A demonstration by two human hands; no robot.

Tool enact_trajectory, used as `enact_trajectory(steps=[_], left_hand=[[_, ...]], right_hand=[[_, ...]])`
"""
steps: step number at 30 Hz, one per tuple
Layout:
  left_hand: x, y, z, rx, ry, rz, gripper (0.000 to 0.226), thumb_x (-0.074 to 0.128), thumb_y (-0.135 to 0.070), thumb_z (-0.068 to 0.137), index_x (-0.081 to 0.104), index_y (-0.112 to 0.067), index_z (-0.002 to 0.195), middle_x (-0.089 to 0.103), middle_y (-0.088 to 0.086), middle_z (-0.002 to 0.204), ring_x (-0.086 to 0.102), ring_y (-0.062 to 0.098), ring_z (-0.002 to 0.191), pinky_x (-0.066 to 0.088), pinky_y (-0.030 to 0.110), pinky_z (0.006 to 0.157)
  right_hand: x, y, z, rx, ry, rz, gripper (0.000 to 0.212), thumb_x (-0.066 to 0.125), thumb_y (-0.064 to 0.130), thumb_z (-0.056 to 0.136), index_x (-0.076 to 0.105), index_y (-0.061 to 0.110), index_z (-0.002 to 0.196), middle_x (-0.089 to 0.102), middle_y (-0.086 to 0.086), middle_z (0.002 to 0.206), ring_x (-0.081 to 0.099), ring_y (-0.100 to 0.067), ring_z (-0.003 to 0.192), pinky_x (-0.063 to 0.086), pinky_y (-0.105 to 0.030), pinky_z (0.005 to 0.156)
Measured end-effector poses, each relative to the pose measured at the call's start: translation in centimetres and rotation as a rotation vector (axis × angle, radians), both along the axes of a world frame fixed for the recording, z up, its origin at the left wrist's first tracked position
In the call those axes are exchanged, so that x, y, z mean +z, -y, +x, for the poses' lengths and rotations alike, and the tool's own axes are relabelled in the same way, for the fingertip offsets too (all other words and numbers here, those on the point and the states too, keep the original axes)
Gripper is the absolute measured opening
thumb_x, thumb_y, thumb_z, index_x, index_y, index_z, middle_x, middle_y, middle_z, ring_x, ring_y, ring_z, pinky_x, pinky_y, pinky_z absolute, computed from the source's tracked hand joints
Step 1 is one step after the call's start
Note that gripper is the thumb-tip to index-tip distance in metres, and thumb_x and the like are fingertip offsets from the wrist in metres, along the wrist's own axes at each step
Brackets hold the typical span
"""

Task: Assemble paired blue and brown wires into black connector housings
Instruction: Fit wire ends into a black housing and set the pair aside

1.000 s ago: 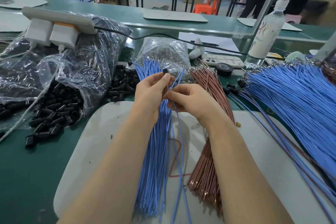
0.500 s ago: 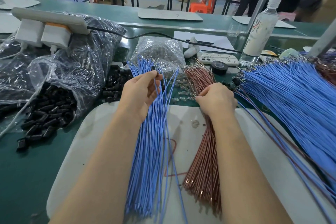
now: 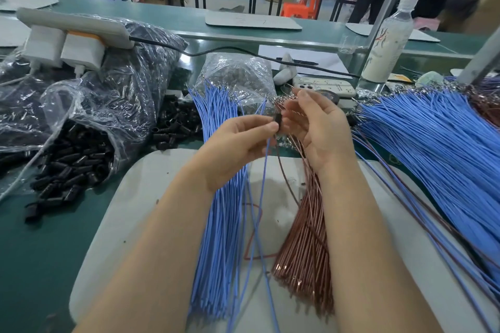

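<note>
1. Presently, the left hand [image 3: 238,143] is raised above the white mat [image 3: 130,211]. Its thumb and fingertips are closed in a narrow pinch on one black connector housing [image 3: 278,119].
2. The housing sits between the two hands, above the far edge of the mat, with its long axis roughly upright.
3. A single blue wire [image 3: 261,197] hangs from the housing area and trails toward the near edge of the mat.
4. The right hand [image 3: 316,127] is just beside the housing, on its right. The thumb and a finger pinch the upper end of a single brown wire [image 3: 286,184] at the housing; the index finger is raised and the other fingers are loosely curled.
5. Whether the brown wire's tip is inside the housing cannot be told; the fingers hide it.
6. The blue wire bundle [image 3: 224,224] lies lengthwise on the mat under the left forearm. The brown wire bundle [image 3: 305,246] lies beside it, under the right forearm.
7. A large blue wire pile [image 3: 433,157] is spread over the right side of the green table [image 3: 32,265].
8. Loose black housings [image 3: 73,165] spill from a clear plastic bag [image 3: 108,105] at the left; more housings [image 3: 176,124] lie beyond the mat's far-left corner.
9. A spray bottle [image 3: 387,43] stands at the far right, and a power strip [image 3: 73,27] rests on the bags at the far left.
</note>
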State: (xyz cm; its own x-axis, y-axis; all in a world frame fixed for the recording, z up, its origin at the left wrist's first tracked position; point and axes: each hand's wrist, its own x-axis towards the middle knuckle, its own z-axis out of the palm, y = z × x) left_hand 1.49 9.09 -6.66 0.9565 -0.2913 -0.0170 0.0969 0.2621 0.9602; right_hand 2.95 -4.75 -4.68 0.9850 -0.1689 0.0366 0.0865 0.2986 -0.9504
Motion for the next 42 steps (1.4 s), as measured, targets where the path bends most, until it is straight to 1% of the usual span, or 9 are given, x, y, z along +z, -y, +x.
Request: enact_trajectory(steps=[3,7,11,16,19,24,28,37,42], left_hand=[[0.1,-0.8,0.7,0.177,-0.016,-0.096,0.01,0.056,-0.006,0.091,0.064,-0.007,0.095,0.07,0.005,0.093,0.06,0.006,0.067,0.053,0.016,0.065],[0.0,-2.0,1.2,0.359,-0.027,-0.164,0.009,0.056,-0.009,0.092,0.065,-0.01,0.093,0.072,-0.002,0.087,0.06,0.003,0.065,0.049,0.015,0.057],[-0.3,-1.7,1.3,0.43,0.0,-0.125,0.007,0.057,-0.012,0.092,0.063,-0.016,0.092,0.071,-0.005,0.085,0.06,0.002,0.067,0.048,0.016,0.059],[-1.0,-1.1,1.3,0.442,0.17,0.217,0.014,0.061,-0.015,0.091,0.06,-0.028,0.09,0.063,-0.007,0.086,0.062,0.008,0.079,0.047,0.022,0.075],[-1.1,-0.9,1.3,0.431,0.321,0.424,0.018,0.061,-0.013,0.091,0.058,-0.03,0.089,0.064,-0.011,0.086,0.061,0.007,0.084,0.048,0.018,0.08],[-1.3,-0.3,0.9,0.401,0.505,0.661,0.016,0.058,-0.01,0.092,0.06,-0.025,0.094,0.063,-0.017,0.085,0.058,-0.006,0.081,0.046,0.013,0.079],[-1.3,-0.3,0.8,0.394,0.561,0.738,0.014,0.057,-0.012,0.092,0.064,-0.02,0.103,0.064,-0.012,0.091,0.06,0.005,0.089,0.047,0.014,0.082],[-1.4,-0.2,0.7,0.401,0.577,0.81,0.016,0.058,-0.014,0.091,0.065,-0.019,0.105,0.065,-0.007,0.096,0.058,0.006,0.089,0.043,0.01,0.08],[-1.5,-0.1,0.7,0.401,0.585,0.849,0.015,0.058,-0.015,0.091,0.065,-0.019,0.103,0.064,-0.005,0.095,0.057,0.009,0.089,0.043,0.017,0.08]], right_hand=[[-0.3,0.8,-0.1,0.224,-0.105,-0.56,0.021,0.057,0.03,0.094,0.069,0.013,0.09,0.071,-0.001,0.079,0.041,-0.006,0.047,0.037,-0.016,0.045],[-0.3,0.7,-0.9,0.665,-0.211,-0.757,0.015,0.061,0.02,0.092,0.07,0.01,0.085,0.071,-0.001,0.069,0.042,-0.003,0.043,0.034,-0.012,0.04],[0.0,0.8,-0.8,0.473,-0.118,-0.57,0.012,0.059,0.013,0.092,0.069,0.007,0.09,0.066,0.001,0.062,0.05,-0.003,0.046,0.042,-0.012,0.043],[0.7,1.5,-0.6,-0.002,0.015,0.082,0.016,0.048,0.019,0.099,0.063,0.014,0.098,0.07,-0.004,0.066,0.054,-0.008,0.046,0.046,-0.015,0.043],[0.9,1.3,-0.7,-0.092,0.069,0.212,0.018,0.043,0.015,0.101,0.06,0.012,0.098,0.069,-0.003,0.066,0.058,-0.009,0.051,0.05,-0.016,0.049],[1.0,0.7,-0.6,-0.169,0.168,0.213,0.015,0.042,0.012,0.102,0.055,0.004,0.104,0.068,-0.005,0.069,0.06,-0.011,0.054,0.053,-0.018,0.052],[0.8,0.1,-0.7,-0.206,0.203,0.142,0.013,0.043,0.014,0.102,0.053,0.006,0.1,0.068,-0.003,0.067,0.061,-0.009,0.052,0.052,-0.019,0.052],[0.3,-0.4,-0.3,-0.243,0.256,-0.054,0.015,0.043,0.013,0.101,0.054,0.011,0.091,0.068,-0.001,0.064,0.061,-0.012,0.05,0.05,-0.021,0.049],[0.1,-0.6,-0.2,-0.259,0.266,-0.187,0.015,0.044,0.014,0.101,0.055,0.008,0.095,0.068,-0.005,0.069,0.06,-0.013,0.049,0.048,-0.02,0.047]])
